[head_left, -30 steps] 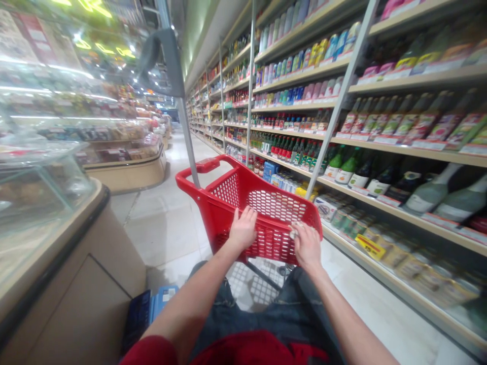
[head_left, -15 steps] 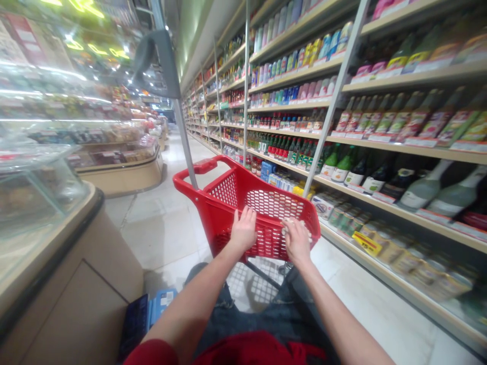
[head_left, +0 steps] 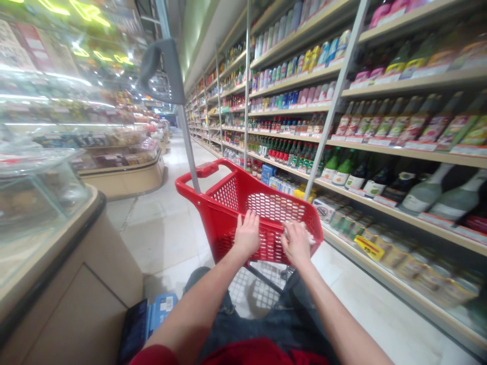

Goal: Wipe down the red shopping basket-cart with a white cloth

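A red plastic shopping cart [head_left: 224, 238] with perforated walls stands side-on in front of me. My left hand [head_left: 247, 234] lies against the near rim of its basket, fingers stretched out and holding nothing. To the right, my right hand [head_left: 297, 244] is at the same rim with bent fingers. It presses a crumpled white cloth or tissue [head_left: 310, 237] against the cart; most of that is hidden under the hand. A grey pole [head_left: 186, 142] with a grey plastic piece [head_left: 167, 71] rises at the handle end.
Shelves of bottles [head_left: 399, 116] and cans run along the right, with a yellow price sign [head_left: 369, 247] low down. A glass-topped counter [head_left: 72, 243] borders the left. Beside it on the floor sit a blue box [head_left: 163, 306] and a dark flat object [head_left: 133, 327].
The whole view has shifted slightly, so the cart and shelves sit a little lower in the picture. Both hands stay at the rim in nearly the same places.
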`<control>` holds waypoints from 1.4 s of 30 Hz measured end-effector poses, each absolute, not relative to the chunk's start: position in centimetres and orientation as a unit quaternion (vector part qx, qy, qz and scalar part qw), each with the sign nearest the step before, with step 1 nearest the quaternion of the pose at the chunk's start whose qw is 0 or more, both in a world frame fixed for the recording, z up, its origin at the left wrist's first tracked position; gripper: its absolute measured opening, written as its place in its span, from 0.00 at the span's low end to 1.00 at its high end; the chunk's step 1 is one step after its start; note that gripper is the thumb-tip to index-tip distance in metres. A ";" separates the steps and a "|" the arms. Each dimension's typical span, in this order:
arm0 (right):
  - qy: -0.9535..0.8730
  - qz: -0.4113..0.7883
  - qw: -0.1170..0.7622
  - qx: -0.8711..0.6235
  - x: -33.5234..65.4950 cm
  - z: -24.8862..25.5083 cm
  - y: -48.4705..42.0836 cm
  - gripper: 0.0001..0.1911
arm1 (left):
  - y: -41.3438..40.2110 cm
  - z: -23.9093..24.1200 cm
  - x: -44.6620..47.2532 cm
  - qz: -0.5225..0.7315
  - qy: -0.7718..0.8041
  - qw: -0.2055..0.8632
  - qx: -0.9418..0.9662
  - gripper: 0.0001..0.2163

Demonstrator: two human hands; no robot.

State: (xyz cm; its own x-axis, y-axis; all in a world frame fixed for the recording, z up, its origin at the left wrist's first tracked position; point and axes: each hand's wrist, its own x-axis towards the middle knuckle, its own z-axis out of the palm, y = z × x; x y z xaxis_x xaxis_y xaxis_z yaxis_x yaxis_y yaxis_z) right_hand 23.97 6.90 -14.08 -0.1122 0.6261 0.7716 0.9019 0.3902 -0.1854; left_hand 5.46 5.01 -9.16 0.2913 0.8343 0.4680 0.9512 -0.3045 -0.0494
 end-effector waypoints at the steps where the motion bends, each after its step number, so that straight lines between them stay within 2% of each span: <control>1: -0.735 -0.172 0.394 -0.524 23.4 -13.7 7.0 0.17 | 5.0 -9.1 5.4 -0.177 -0.568 0.161 -0.787 0.25; 6: -0.749 -0.179 0.370 -0.520 24.9 -13.9 7.1 0.17 | 4.9 -8.8 5.2 -0.154 -0.574 0.150 -0.790 0.25; 12: -0.702 -0.154 0.422 -0.553 29.6 -16.0 7.0 0.18 | 5.0 -8.8 5.1 -0.143 -0.576 0.140 -0.793 0.26; 21: -0.760 -0.120 0.398 -0.500 26.1 -15.0 7.8 0.23 | 5.2 -7.6 4.5 -0.108 -0.587 0.114 -0.794 0.27; 26: -0.724 -0.144 0.411 -0.534 28.7 -16.1 8.1 0.21 | 5.9 -5.5 1.0 -0.078 -0.662 0.123 -0.735 0.28; 30: -0.687 -0.149 0.430 -0.567 29.5 -16.6 8.3 0.21 | 5.8 -4.8 0.4 -0.060 -0.645 0.128 -0.751 0.27; 37: -0.747 -0.127 0.425 -0.496 25.8 -14.9 8.9 0.21 | 5.4 -4.7 1.3 -0.061 -0.628 0.118 -0.766 0.28; 42: -0.693 -0.141 0.438 -0.555 27.9 -15.7 9.5 0.19 | 5.4 -4.2 -0.8 -0.081 -0.667 0.165 -0.722 0.29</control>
